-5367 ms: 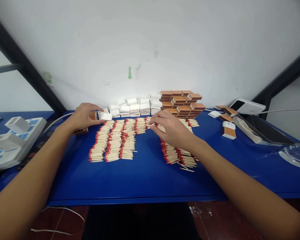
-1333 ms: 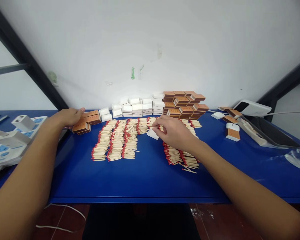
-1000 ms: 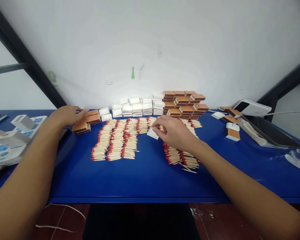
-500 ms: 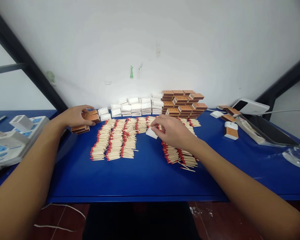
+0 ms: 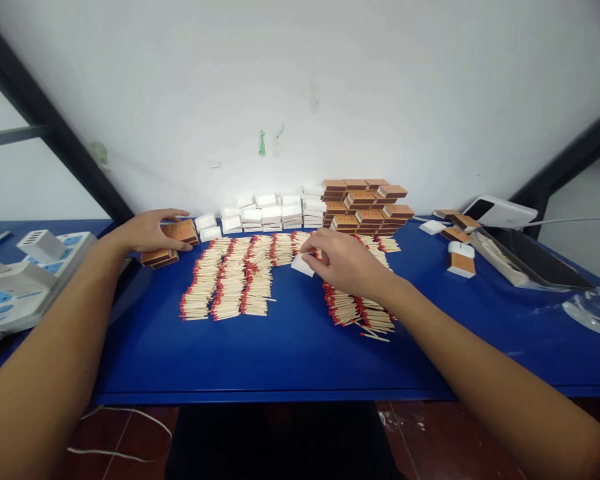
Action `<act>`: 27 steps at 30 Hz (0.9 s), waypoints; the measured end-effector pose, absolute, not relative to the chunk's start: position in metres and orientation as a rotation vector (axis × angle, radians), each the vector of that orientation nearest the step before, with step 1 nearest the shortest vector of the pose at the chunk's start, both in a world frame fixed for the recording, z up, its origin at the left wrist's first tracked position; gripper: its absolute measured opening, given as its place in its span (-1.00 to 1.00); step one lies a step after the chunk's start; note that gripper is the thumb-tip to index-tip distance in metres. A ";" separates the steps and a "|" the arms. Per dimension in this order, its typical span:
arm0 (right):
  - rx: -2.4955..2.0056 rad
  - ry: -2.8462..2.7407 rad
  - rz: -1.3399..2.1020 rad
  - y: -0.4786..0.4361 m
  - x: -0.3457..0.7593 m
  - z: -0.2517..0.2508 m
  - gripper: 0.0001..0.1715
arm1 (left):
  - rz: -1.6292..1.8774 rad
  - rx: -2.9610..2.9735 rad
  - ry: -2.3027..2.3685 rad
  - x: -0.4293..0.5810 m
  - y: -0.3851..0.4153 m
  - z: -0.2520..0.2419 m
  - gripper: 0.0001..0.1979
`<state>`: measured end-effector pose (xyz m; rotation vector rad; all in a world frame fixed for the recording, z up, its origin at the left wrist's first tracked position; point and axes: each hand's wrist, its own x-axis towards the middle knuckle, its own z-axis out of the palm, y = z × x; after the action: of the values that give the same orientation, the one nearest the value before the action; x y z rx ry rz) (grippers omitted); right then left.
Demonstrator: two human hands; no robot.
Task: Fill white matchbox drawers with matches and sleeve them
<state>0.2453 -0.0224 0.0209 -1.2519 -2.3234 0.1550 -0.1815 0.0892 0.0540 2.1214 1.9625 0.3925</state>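
My left hand [image 5: 147, 232] is at the left end of the table, its thumb and fingers around a brown matchbox [image 5: 184, 231]. Under and beside that hand lie more brown matchboxes [image 5: 159, 259]. Near the middle, my right hand [image 5: 343, 260] pinches a small white matchbox tray [image 5: 303, 266] between thumb and fingers, just above the table; its inside cannot be made out. Red-tipped matches [image 5: 233, 277] lie in rows left of the tray, and further matches [image 5: 363, 310] spread under and in front of my right hand.
White matchbox trays [image 5: 273, 217] are stacked along the wall, beside a stack of brown matchboxes [image 5: 363, 208]. On the right are loose matchboxes [image 5: 461, 264], a white device [image 5: 500, 212] and a dark pouch [image 5: 535, 257]. A power strip [image 5: 35, 283] lies at the left.
The fingers of my left hand have shifted slightly on the brown matchbox, and more of its top shows. My right hand keeps the white tray in nearly the same place.
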 end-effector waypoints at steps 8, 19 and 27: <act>-1.269 -2.332 0.170 -0.023 0.245 0.022 -0.83 | 0.266 2.277 1.837 -0.183 0.099 0.050 -0.07; -1.279 -2.337 0.175 -0.024 0.245 0.023 -0.83 | 0.489 2.146 1.865 -0.186 0.092 0.058 0.13; -1.244 -2.328 0.150 -0.024 0.246 0.023 -0.84 | 0.891 1.594 2.078 -0.177 0.096 0.052 0.05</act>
<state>0.2463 -0.0240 0.0229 -1.2442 -2.3278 0.1497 -0.1768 0.0958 0.0523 1.5938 2.0778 0.8914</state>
